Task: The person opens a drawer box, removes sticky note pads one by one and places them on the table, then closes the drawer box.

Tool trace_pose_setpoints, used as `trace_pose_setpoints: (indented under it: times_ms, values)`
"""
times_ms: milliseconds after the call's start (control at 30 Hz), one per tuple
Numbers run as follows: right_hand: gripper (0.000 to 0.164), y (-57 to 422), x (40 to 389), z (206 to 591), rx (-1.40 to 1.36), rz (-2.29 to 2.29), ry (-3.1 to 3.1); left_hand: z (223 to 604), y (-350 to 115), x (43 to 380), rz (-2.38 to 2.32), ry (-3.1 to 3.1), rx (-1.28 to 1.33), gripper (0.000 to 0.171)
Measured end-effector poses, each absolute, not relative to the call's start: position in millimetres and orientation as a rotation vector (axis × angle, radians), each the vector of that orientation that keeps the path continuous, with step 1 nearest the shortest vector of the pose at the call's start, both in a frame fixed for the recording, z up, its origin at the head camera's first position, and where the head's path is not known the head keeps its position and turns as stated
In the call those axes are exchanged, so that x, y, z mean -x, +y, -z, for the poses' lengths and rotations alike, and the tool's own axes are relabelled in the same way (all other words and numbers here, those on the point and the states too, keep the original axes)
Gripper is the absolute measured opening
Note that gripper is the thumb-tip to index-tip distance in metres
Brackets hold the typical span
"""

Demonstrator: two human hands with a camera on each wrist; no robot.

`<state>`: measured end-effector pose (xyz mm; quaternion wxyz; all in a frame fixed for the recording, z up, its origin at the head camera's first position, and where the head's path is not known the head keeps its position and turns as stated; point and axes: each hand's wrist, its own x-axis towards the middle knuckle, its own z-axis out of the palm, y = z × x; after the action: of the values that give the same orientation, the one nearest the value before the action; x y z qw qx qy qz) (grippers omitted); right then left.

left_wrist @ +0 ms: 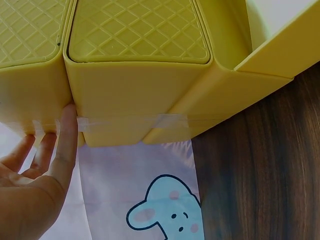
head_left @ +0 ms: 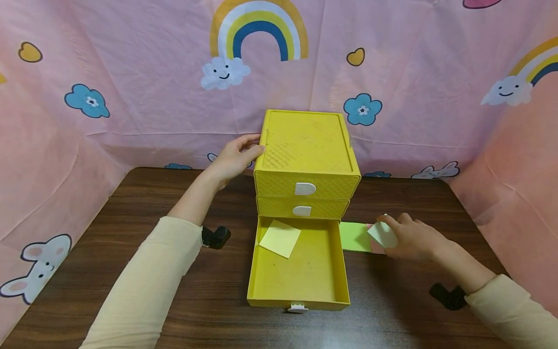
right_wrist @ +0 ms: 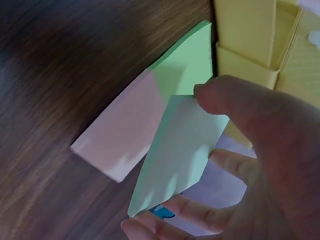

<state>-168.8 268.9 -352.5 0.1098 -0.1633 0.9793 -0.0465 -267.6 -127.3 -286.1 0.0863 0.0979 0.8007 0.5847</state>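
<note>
A yellow three-drawer storage box (head_left: pixel 307 140) stands at the middle of the table, its bottom drawer (head_left: pixel 320 283) pulled out and the upper two closed. In that drawer a pale yellow sticky note pad (head_left: pixel 280 238) leans on the left wall. My left hand (head_left: pixel 233 160) rests its extended fingers (left_wrist: pixel 67 140) against the box's left side. Right of the drawer, my right hand (head_left: pixel 414 237) holds a pale mint sticky note pad (right_wrist: pixel 182 145) by its edges, between thumb and fingers. Below it, a green pad (head_left: pixel 355 237) and a pink pad (right_wrist: pixel 117 130) lie end to end on the table.
Clear tape (left_wrist: pixel 167 121) runs along the box's left side. Dark wood-grain table (head_left: pixel 209 300) surrounds the box. Behind it hangs a pink printed cloth (head_left: pixel 165 63). A black angled piece (head_left: pixel 216 237) shows by the left sleeve, another (head_left: pixel 449 296) by the right sleeve.
</note>
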Motion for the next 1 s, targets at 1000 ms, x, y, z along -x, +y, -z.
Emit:
trace_pose_setpoints:
  times_ms: [1000]
  values:
    - [0.077,320,189,380,0.061,0.186,2.709,286,-126,266,-1.803,2.31,-0.288,0.054]
